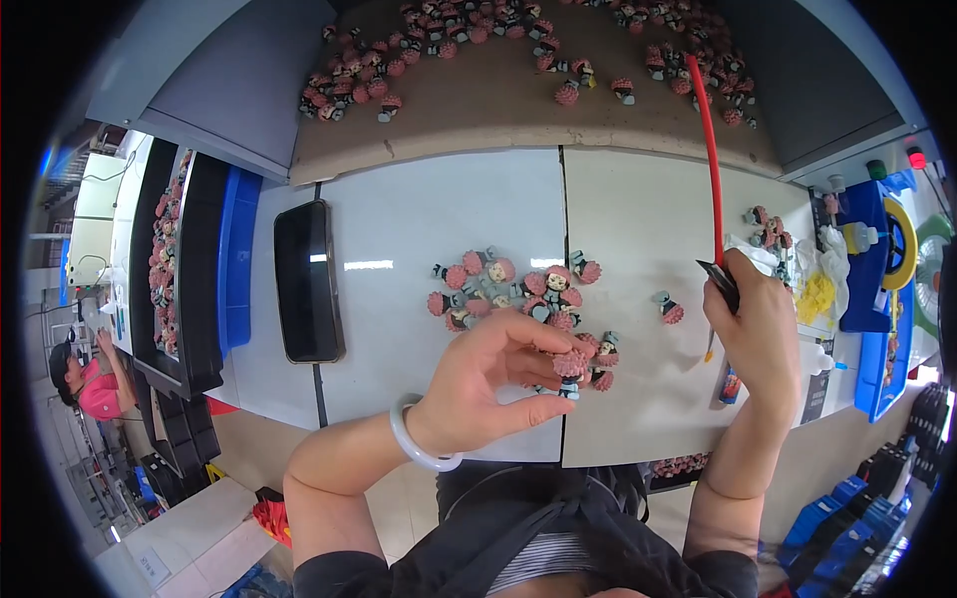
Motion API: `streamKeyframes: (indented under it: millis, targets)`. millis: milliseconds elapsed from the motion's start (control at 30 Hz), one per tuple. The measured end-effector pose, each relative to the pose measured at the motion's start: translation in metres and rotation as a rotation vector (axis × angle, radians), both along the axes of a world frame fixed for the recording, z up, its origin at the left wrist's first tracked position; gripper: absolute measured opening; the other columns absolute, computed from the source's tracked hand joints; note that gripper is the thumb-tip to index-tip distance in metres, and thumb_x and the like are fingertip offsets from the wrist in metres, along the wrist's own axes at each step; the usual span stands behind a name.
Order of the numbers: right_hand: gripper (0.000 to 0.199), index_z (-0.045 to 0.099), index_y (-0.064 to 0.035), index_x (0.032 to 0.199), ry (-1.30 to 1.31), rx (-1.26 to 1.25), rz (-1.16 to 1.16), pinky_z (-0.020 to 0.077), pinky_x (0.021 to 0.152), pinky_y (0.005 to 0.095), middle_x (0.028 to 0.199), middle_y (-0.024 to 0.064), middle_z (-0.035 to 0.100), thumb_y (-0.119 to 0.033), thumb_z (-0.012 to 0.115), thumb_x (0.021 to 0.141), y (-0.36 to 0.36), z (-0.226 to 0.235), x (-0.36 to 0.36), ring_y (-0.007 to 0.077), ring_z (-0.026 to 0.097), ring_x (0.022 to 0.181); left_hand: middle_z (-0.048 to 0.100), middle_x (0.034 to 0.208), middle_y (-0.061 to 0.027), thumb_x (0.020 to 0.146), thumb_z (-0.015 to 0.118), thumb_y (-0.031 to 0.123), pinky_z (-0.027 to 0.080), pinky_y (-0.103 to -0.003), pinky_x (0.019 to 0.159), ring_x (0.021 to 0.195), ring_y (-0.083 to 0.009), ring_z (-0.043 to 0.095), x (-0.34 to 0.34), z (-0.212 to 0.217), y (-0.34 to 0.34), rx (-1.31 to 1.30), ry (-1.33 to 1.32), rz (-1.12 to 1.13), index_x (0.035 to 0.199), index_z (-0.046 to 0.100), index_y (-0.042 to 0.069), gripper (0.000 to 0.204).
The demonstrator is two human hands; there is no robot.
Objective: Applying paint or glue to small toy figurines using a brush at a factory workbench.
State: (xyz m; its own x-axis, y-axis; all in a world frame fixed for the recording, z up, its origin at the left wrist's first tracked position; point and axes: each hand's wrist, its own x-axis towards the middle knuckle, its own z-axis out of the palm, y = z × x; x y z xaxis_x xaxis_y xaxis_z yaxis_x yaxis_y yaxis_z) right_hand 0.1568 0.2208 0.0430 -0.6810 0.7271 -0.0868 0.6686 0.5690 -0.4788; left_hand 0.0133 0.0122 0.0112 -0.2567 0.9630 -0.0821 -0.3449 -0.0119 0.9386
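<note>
My left hand [488, 384], a pale bangle at its wrist, holds a small figurine [570, 371] with bumpy pink hair and a grey-blue body between thumb and fingers. My right hand [755, 309] is closed round a black tool [720, 284]. A long red tube [710, 149] runs from the back of the booth down to that tool, whose exact kind I cannot make out. Just beyond my left hand lies a cluster of similar figurines [498, 284] on the white tabletop [429, 209]. One single figurine [669, 307] lies between the cluster and my right hand.
Many more figurines [349, 85] lie on the brown board [478, 110] between grey side panels. A phone [307, 282] lies at the left, beside a blue bin [239, 254] and a black tray [199, 329]. Bottles and crumpled yellow material [815, 297] stand right. A person [95, 384] sits far left.
</note>
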Motion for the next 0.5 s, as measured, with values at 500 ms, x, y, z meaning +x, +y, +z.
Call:
streamKeyframes:
  millis: [500]
  targets:
    - [0.013, 0.048, -0.0004, 0.080, 1.014, -0.437, 0.299, 0.0421, 0.047, 0.0273, 0.061, 0.0093, 0.056, -0.012, 0.053, 0.083, -0.026, -0.004, 0.011, 0.0147, 0.051, 0.050, 0.052, 0.113, -0.0151, 0.073, 0.057, -0.016, 0.048, -0.032, 0.087, 0.101, -0.0259, 0.057, 0.005, 0.006, 0.005, -0.127, -0.077, 0.012, 0.114, 0.047, 0.000, 0.046]
